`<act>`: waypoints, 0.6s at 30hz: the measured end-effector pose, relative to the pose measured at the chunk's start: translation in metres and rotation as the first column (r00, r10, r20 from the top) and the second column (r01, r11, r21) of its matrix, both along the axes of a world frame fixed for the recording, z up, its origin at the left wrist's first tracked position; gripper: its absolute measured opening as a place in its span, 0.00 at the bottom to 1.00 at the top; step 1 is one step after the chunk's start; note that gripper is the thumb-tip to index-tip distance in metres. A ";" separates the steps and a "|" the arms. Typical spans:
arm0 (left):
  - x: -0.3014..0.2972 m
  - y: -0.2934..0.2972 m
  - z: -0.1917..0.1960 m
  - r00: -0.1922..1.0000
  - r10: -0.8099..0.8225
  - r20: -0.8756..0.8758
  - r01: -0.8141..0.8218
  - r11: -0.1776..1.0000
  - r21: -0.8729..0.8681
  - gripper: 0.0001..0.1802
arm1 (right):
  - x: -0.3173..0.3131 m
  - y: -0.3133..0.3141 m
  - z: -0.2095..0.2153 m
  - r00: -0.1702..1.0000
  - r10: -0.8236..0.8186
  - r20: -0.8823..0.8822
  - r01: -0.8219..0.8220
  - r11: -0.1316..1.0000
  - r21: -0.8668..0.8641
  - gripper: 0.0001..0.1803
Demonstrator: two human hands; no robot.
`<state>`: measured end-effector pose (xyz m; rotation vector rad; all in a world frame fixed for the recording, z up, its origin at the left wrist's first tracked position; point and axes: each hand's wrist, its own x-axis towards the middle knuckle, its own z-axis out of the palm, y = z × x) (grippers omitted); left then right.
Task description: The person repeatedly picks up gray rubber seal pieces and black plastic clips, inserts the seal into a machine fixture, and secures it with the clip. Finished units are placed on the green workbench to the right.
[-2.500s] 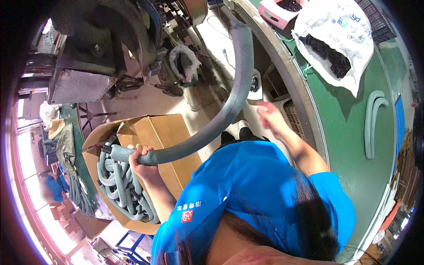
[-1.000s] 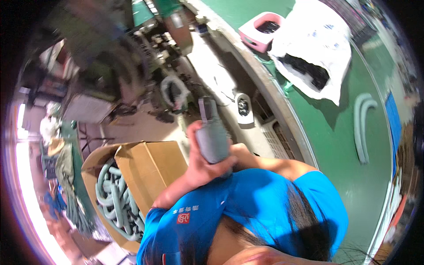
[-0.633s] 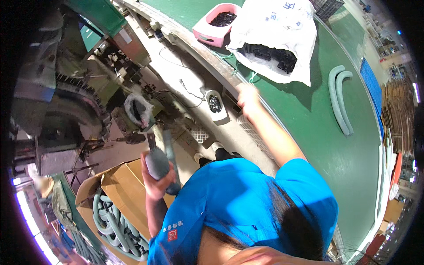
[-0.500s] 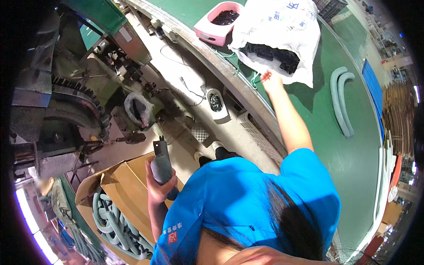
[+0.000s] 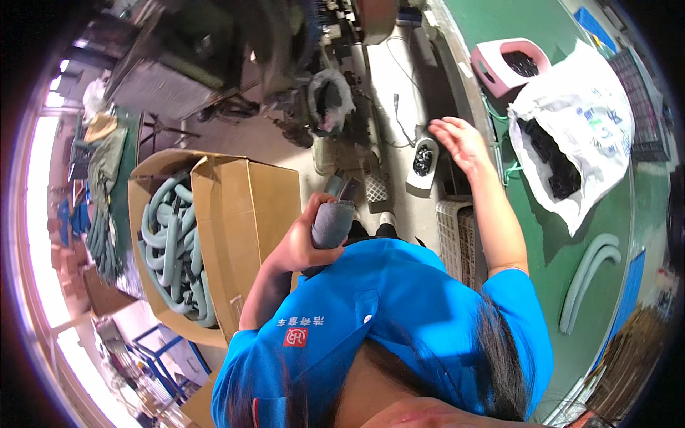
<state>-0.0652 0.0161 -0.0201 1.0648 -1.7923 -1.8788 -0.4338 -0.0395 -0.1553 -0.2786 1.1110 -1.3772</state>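
Dozens of grey-green hoses coiled in the open cardboard box [image 5: 242, 214], down at the left. Left hand [image 5: 303, 242] wrapped tight round the end of a grey hose [image 5: 334, 217], close to the chest. Right hand [image 5: 462, 141] spread wide, empty, just beside the green table [image 5: 542, 235] edge.

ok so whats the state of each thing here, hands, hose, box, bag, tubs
left hand: closed around the grey hose
right hand: open, empty, over the bench edge
cardboard box: flaps open, full of curved hoses
white bag: open, black parts inside
pink tub: holds black parts
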 end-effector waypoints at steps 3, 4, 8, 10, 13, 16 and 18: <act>0.012 0.006 0.002 0.999 0.042 -0.008 -0.042 0.999 -0.028 0.40 | 0.074 -0.027 0.027 0.933 0.359 -0.032 -0.360 0.925 -0.123 0.12; 0.016 0.010 0.002 0.997 0.081 -0.014 -0.082 0.997 -0.016 0.40 | 0.100 -0.037 0.038 0.884 0.460 -0.078 -0.467 0.873 -0.141 0.13; 0.029 0.017 0.006 0.983 0.185 -0.024 -0.183 0.982 0.049 0.39 | 0.159 -0.075 0.056 0.861 0.506 -0.059 -0.506 0.837 -0.208 0.13; 0.049 0.029 -0.007 0.948 0.303 -0.094 -0.279 0.937 0.210 0.41 | 0.165 -0.086 0.050 0.878 0.471 0.091 -0.439 0.865 -0.242 0.10; 0.057 0.042 -0.004 0.872 0.465 -0.151 -0.413 0.866 0.281 0.45 | 0.122 -0.084 0.037 0.944 0.288 0.160 -0.246 0.939 -0.242 0.08; 0.057 0.043 -0.014 0.852 0.505 -0.138 -0.454 0.844 0.287 0.42 | 0.024 -0.062 0.004 0.992 -0.061 0.113 0.095 0.942 -0.323 0.09; 0.058 0.043 -0.021 0.850 0.500 -0.165 -0.431 0.841 0.327 0.42 | -0.050 -0.024 0.005 0.961 -0.164 0.223 0.233 0.915 -0.330 0.12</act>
